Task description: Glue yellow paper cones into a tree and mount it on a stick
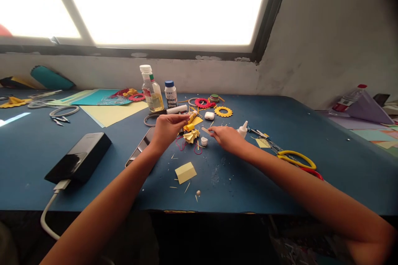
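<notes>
My right hand [229,138] pinches a short, flat, pale stick [205,131] that points left over the table. My left hand [168,131] is closed, thumb and fingertips together; what it holds, if anything, I cannot make out. Just beyond its fingertips is a yellow tube-like piece [193,116]. Between the hands lie a pleated yellow paper piece [191,136], a small white pot [204,141] and some dark red thread [198,149]. A white nozzle bottle [243,128] stands behind my right hand, partly hidden by it.
Nearer me lie a folded yellow paper [185,172], a small bead [198,193] and several sticks. Scissors [297,160] lie right, a black power bank [79,158] left. Behind stand a clear bottle [152,93] and a blue-capped bottle [171,94], with a yellow toothed ring [223,108] nearby.
</notes>
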`<act>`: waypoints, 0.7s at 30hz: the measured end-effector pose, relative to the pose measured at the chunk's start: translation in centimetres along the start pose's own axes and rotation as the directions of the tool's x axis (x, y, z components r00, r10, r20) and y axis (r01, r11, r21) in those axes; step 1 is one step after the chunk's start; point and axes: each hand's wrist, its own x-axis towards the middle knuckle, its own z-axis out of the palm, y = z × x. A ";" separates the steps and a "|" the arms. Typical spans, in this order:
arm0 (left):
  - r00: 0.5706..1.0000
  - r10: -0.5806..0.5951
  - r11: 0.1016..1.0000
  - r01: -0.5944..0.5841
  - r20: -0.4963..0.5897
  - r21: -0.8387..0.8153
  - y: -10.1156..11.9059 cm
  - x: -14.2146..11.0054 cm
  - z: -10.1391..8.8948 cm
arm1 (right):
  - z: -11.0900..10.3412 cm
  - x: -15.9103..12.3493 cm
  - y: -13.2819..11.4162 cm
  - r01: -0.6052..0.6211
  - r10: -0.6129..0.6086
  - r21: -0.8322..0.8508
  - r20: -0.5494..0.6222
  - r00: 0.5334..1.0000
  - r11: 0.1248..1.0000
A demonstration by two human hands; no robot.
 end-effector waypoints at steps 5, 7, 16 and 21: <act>0.999 -0.048 0.998 0.048 -0.003 0.033 0.0 0.2 -0.7 | 0.8 2.0 0.0 -0.022 0.015 -0.097 -0.065 0.998 0.995; 1.000 -0.024 0.992 0.022 0.014 0.121 -0.1 0.2 -0.6 | 0.7 1.5 -0.3 -0.001 -0.012 -0.120 -0.107 0.994 0.993; 0.997 0.067 0.982 -0.074 0.044 0.176 -0.2 -0.4 0.4 | -1.2 -4.4 0.8 0.334 -0.322 0.063 -0.157 0.934 0.940; 0.994 0.037 0.988 -0.051 0.100 0.146 -0.3 -1.4 1.5 | -0.5 -5.5 4.3 0.375 -0.349 0.290 -0.140 0.927 0.880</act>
